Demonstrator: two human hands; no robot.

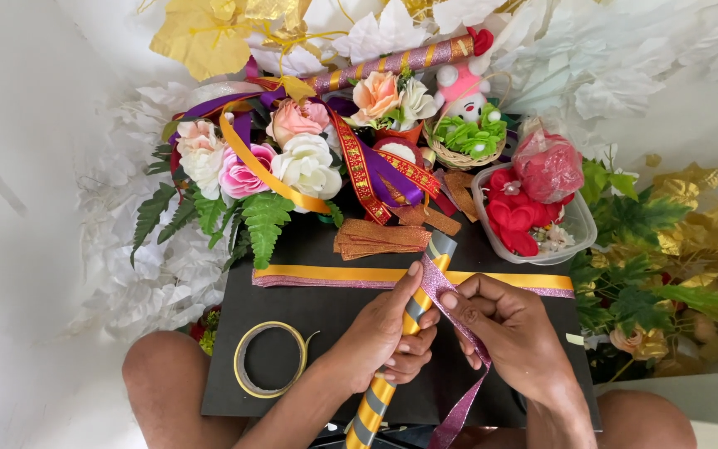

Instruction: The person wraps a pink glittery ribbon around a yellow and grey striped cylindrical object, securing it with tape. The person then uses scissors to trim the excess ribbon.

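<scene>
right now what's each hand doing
left hand: closed around the striped stick
right hand: pinching the purple glitter ribbon

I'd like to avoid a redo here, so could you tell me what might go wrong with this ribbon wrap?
The left hand alone pins the pink ribbon to the stick; if the thumb lifts, the wrap may loosen. The right hand holds the ribbon at a slant, so turns could leave uneven gaps. The loose tail hangs off the black board and might snag.
</scene>
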